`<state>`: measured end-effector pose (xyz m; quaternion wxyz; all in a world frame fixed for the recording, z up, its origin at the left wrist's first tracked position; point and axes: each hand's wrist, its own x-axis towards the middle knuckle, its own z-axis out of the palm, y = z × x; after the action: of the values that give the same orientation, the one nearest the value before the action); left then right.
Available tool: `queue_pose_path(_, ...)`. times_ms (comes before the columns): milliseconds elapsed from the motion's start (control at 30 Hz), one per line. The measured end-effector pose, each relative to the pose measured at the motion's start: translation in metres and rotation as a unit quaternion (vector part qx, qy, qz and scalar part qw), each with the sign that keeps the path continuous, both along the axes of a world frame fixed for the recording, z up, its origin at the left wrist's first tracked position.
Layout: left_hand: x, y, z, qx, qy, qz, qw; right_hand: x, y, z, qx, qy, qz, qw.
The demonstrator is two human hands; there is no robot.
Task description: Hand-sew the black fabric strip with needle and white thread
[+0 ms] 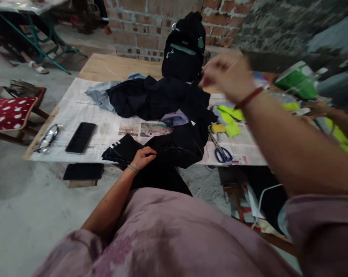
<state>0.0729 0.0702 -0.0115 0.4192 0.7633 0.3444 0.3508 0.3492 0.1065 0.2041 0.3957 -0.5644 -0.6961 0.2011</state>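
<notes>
My left hand (143, 157) pinches the edge of a black garment (179, 142) that lies along the table's near edge, with white stripes at its left end. A thin pale line of thread shows on the cloth. Raised above the table to the right, my right hand (226, 73) is blurred, its fingers drawn together in a pinch. Whatever it holds is too small or smeared to make out. Behind the garment is a heap of dark cloth (151, 96), with light blue fabric (97, 94) under its left side. Blue-handled scissors (221, 150) rest beside the garment, near a yellow sponge-like block (218, 128).
Newspaper (72, 92) covers the wooden table. A phone (81, 137) and glasses (50, 136) lie left; another phone (83, 171) sits below the edge. A black backpack (184, 48) stands at the back. Neon-yellow cloth (231, 121) lies right. A person's foot (38, 68) shows far left.
</notes>
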Motion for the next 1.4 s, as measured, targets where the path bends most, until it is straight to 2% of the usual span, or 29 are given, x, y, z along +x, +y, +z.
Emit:
queue_pose_path(67,0.000,0.000,-0.001,0.001,-0.004,-0.002,1.000,-0.029,-0.012,-0.037,-0.047,-0.002,0.031,0.998)
queue_pose_path(133,0.001,0.000,-0.001,0.002,-0.006,-0.003,1.000,-0.055,-0.029,-0.084,-0.110,0.005,0.053,0.993)
queue_pose_path(200,0.001,0.000,-0.002,0.003,-0.005,0.000,1.000,-0.072,-0.047,-0.129,-0.137,0.010,0.038,0.990)
queue_pose_path(300,0.002,0.000,-0.001,0.002,0.004,0.001,1.000,-0.079,-0.067,-0.174,-0.089,-0.031,0.004,0.996)
queue_pose_path(400,0.002,0.002,-0.001,0.000,0.010,0.001,1.000,-0.071,-0.075,-0.195,-0.040,-0.095,-0.030,0.994)
queue_pose_path(600,0.005,0.006,-0.001,0.005,0.037,-0.013,0.999,-0.063,-0.073,-0.214,-0.033,-0.187,-0.104,0.976)
queue_pose_path(733,0.009,0.006,-0.002,0.018,0.054,-0.008,0.998,-0.063,-0.071,-0.220,-0.029,-0.176,-0.127,0.976)
queue_pose_path(933,0.012,0.004,-0.004,0.018,0.048,-0.005,0.999,-0.062,-0.072,-0.220,-0.023,-0.138,-0.122,0.983)
queue_pose_path(1033,0.010,0.003,-0.003,0.025,0.033,-0.017,0.999,-0.059,-0.070,-0.215,-0.022,-0.102,-0.088,0.991)
queue_pose_path(1167,0.008,0.003,-0.004,0.047,0.011,-0.038,0.998,-0.052,-0.065,-0.198,-0.025,-0.091,-0.002,0.996)
queue_pose_path(1400,0.006,0.003,-0.005,0.063,-0.014,-0.057,0.996,-0.055,-0.054,-0.171,-0.074,-0.260,0.118,0.956)
